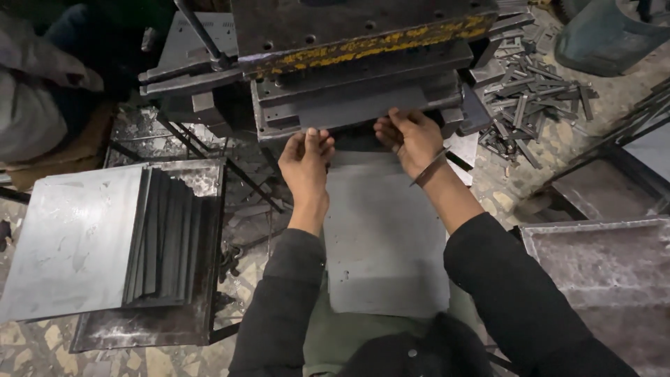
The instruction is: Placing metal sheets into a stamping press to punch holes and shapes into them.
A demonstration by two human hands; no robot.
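A flat grey metal sheet lies across my lap, its far edge pushed under the die of a dark press machine with worn yellow paint on its upper block. My left hand rests on the sheet's far left corner, fingers pointing into the press opening. Gripping the far edge on the right, just below the die, is my right hand, which has a thin bangle at the wrist. Both sleeves are black.
A stack of cut dark metal strips sits on a tray at my left, beside a large grey sheet. Several scrap offcuts litter the floor right of the press. Another metal tray lies at the right. A person's clothing shows at the far left.
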